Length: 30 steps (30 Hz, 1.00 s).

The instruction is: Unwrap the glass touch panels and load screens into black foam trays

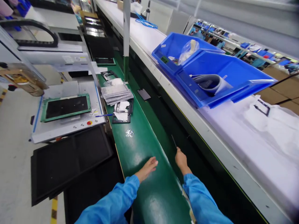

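My left hand reaches out over the green conveyor belt, fingers stretched flat and holding nothing. My right hand is closed around a thin dark tool that points away from me along the belt's right edge. Both arms wear blue sleeves. Farther up the belt lie a black frame with white sheets on it and a stack of clear-bagged parts. A small shiny scrap lies on the belt between them and my hands.
Two blue bins sit on the white shelf to the right, holding bagged items. A fixture with a green-framed black plate and a red button stands at left, above black trays. A pole rises from the belt.
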### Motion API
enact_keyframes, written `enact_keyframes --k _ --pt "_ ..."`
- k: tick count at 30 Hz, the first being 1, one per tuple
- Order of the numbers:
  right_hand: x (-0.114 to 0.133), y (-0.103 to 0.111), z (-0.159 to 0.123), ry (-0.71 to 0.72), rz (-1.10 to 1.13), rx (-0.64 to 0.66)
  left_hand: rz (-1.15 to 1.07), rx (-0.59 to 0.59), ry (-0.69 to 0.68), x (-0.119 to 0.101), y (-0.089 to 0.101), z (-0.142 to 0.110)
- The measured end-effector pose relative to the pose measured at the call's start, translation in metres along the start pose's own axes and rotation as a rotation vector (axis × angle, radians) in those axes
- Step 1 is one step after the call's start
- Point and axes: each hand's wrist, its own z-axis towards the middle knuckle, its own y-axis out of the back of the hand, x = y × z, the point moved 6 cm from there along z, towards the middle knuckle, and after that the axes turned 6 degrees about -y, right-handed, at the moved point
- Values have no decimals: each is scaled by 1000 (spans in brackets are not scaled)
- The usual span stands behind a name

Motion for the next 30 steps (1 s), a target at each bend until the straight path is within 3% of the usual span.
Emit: enact_keyframes --k 2,4,6,8,9,12,15,18,23,26,30 --pt "31 -4 -28 134 25 -11 -132 37 -28 -21 -19 21" --pt "68 -15 -55 257 59 26 -245 -18 -89 -44 -26 40" --pt "102 -20 -65 354 88 147 -310 -109 -131 -61 -17 56" --pt "132 -5 -48 455 126 232 -332 -157 -112 -69 8 69" --pt "145 11 -28 504 151 227 -337 -148 -86 -70 23 76" --pt "177 72 70 506 220 -30 -368 -116 -11 -64 70 93" --pt "223 95 178 511 174 -137 -418 -75 28 -53 97 106" --pt "282 84 260 553 96 -139 -480 2 41 -41 96 116" --pt "369 55 349 606 -18 -138 -539 35 77 -21 89 126" --pt "405 42 396 596 -40 -139 -571 -5 121 -18 91 128" --pt "431 17 438 536 -82 -39 -581 17 144 -25 88 130"
